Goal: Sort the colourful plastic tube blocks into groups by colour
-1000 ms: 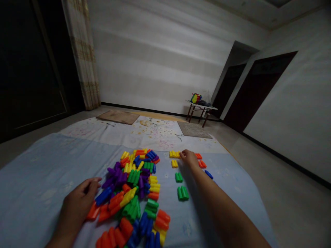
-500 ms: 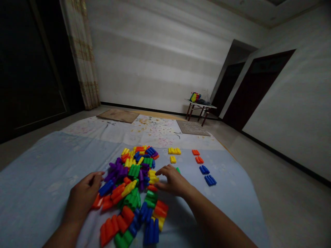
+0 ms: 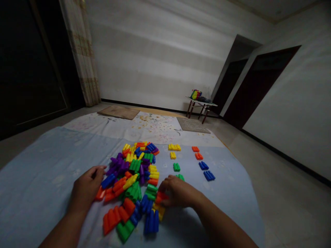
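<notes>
A pale blue cloth [image 3: 51, 165] spreads over the lower frame. On it, your pile of coloured plastic pieces [image 3: 133, 191] lies at lower centre. Your left hand [image 3: 86, 187], lower left, is loosely curled beside it; your right hand [image 3: 178, 191], lower centre, bends around an orange piece [image 3: 162, 197]. Whether either hand grips something, I cannot tell.
</notes>
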